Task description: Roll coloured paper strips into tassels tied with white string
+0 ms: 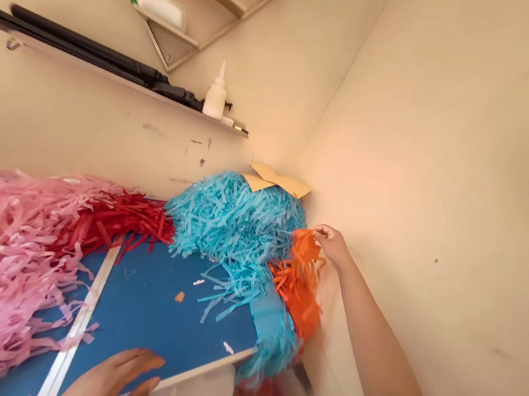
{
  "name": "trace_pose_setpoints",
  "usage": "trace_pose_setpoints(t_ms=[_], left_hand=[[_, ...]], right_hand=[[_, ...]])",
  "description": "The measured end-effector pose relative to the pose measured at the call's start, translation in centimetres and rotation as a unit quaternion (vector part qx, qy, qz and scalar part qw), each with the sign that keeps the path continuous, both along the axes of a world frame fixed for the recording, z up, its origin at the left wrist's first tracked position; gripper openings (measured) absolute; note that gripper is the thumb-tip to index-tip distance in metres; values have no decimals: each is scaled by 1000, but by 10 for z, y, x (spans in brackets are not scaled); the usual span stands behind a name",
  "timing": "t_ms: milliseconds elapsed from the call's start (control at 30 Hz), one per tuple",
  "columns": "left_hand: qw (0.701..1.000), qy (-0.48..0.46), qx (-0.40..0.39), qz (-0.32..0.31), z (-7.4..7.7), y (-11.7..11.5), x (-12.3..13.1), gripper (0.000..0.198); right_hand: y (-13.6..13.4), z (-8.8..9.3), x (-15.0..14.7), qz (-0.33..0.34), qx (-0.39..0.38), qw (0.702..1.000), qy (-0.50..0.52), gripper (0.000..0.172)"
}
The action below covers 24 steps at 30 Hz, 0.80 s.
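Left hand (115, 379) is closest on my feed, fingers loosely parted with nothing between them, near the front edge of the blue table (145, 303). Over at the table's right end I've got the right hand (332, 244) pinching the top of some orange fringe (303, 299), right beside the turquoise fringe (235, 220).

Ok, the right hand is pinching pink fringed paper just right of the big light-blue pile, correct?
Wrong colour: the head view shows the right hand pinching orange fringed paper. It is just right of the big light-blue pile, as you said.
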<state>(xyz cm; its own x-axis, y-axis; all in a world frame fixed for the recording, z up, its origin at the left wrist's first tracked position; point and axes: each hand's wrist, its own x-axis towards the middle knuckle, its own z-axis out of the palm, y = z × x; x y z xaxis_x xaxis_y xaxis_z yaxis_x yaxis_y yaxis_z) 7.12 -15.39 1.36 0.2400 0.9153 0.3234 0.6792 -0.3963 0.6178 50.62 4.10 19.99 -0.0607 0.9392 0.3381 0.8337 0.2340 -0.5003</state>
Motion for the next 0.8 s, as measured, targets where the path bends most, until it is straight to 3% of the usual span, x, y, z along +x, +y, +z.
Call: trace_pose_setpoints(t_ms=[133,233,367,500,633,667,733,800], left_hand=[[992,-50,113,23,50,28,29,27],[970,-66,203,115,78,44,40,41],[960,-42,237,143,91,45,28,42],[973,47,189,128,87,37,-4,27],[942,141,220,209,85,29,-45,28],[932,162,232,228,87,25,-55,28],[916,193,252,245,95,14,-74,25],[902,207,282,253,106,-1,-88,20]], right_hand=[[-12,-4,-90,158,-51,985,43,21],[-33,-17,-160,263,-87,960,52,20],[-58,-30,-222,376,-87,921,45,16],[-79,-46,-257,432,-60,898,58,17],[-134,-92,-291,313,52,938,137,23],[-152,-110,-302,333,73,925,170,23],[-187,-147,-329,447,23,873,194,31],[-213,-179,-361,442,-29,853,275,52]])
